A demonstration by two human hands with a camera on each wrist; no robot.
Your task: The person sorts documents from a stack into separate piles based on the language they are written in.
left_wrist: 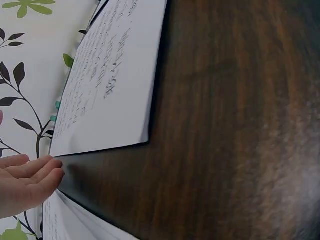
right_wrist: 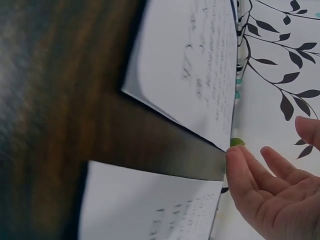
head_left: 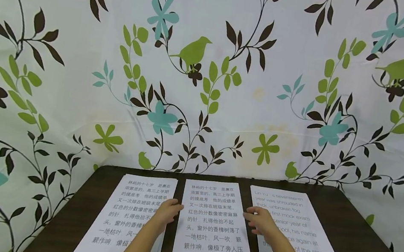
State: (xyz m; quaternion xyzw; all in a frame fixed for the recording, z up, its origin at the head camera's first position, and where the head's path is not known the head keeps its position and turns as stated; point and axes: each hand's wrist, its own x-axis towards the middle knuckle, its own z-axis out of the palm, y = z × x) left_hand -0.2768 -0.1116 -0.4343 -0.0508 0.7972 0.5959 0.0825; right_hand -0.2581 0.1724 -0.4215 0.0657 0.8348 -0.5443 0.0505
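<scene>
Three stacks of printed white paper lie in a row. The left stack (head_left: pixel 127 214) and the middle stack (head_left: pixel 212 231) carry Chinese characters; the right stack (head_left: pixel 321 229) carries English text. My left hand (head_left: pixel 168 212) hovers over the gap between the left and middle stacks, fingertips close to the middle stack's left edge. Across from it, my right hand (head_left: pixel 261 222) is beside the middle stack's right edge, its forearm covering part of the English text. In both wrist views the fingers look loosely extended, with nothing held. Whether any fingertip touches paper I cannot tell.
The stacks lie on a dark brown wooden table (head_left: pixel 61 218). Behind it hangs a white cloth (head_left: pixel 216 24) printed with leaves, flowers and green birds, reaching down to the table's back edge. Narrow strips of dark wood separate the stacks.
</scene>
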